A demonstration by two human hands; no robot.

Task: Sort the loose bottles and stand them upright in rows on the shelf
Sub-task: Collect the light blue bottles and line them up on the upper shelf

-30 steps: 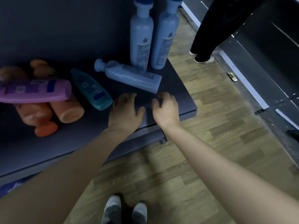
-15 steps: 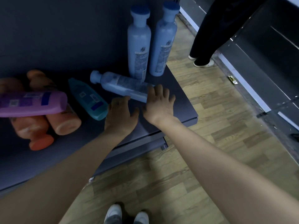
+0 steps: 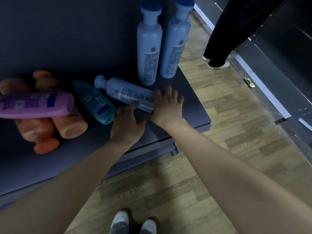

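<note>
A pale blue bottle [image 3: 125,93] lies on its side on the dark shelf [image 3: 194,108], cap pointing left. My right hand [image 3: 167,105] rests over its base end with fingers spread. My left hand [image 3: 126,122] sits on the shelf just in front of the bottle, fingers loosely bent and holding nothing. Two matching pale blue bottles [image 3: 148,48] [image 3: 177,44] stand upright behind. A teal bottle [image 3: 94,102] lies to the left. Further left, a purple bottle [image 3: 33,105] lies across two orange bottles [image 3: 70,125] [image 3: 33,132].
The shelf's right corner and front edge are close to my hands, with wooden floor [image 3: 236,132] beyond. Another person's legs [image 3: 217,39] stand at the upper right beside a dark shelving unit. My shoes [image 3: 133,222] are below.
My right hand has moved forward from the shelf's front edge onto the base end of the lying blue bottle. My left hand has crept forward towards the bottle's side.
</note>
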